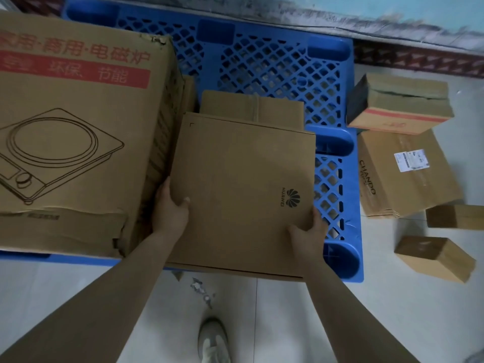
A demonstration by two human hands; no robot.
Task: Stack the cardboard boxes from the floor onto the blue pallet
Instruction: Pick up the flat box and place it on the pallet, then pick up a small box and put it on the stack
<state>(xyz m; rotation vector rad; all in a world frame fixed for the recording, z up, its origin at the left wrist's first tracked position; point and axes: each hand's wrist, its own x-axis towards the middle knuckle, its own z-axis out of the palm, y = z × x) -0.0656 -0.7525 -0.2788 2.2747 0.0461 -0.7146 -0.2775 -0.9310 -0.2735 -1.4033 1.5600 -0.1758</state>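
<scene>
A flat brown Huawei box [235,184] lies over the near part of the blue pallet [264,61], its near edge sticking out past the pallet's front. My left hand [171,208] grips its left edge and my right hand [309,229] grips its near right corner. A big induction-cooker box [76,137] fills the pallet's left side, touching the Huawei box. A smaller plain box [251,107] sits on the pallet just behind the Huawei box, partly hidden by it.
Several boxes lie on the tiled floor right of the pallet: one with a red stripe [400,106], a CHANDO box with a white label [408,174], and two small ones [455,216] [434,258]. My shoe [213,341] stands below. The wall base runs behind the pallet.
</scene>
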